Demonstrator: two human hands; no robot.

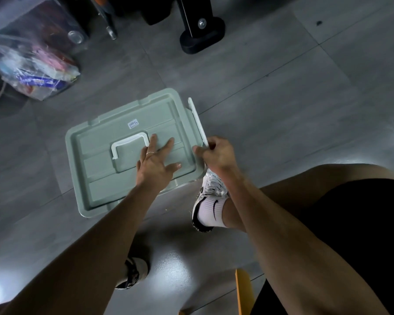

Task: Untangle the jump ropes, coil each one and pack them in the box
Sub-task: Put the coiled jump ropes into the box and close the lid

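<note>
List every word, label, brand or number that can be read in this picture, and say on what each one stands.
Small white sticker on the green box lid: printed lines, too small to read.
White sock: a black swoosh logo, no letters.
Clear plastic bag on the floor: packaging print, blurred, unreadable.
No text reads clearly.

Dim, grey cast overall. Bright glare patches on floor tiles [175, 267] at btm centre and btm-left corner. Wide-angle bending at edges. Plastic bag [32, 67] top-left soft, smeared. Centre reasonably sharp.
</note>
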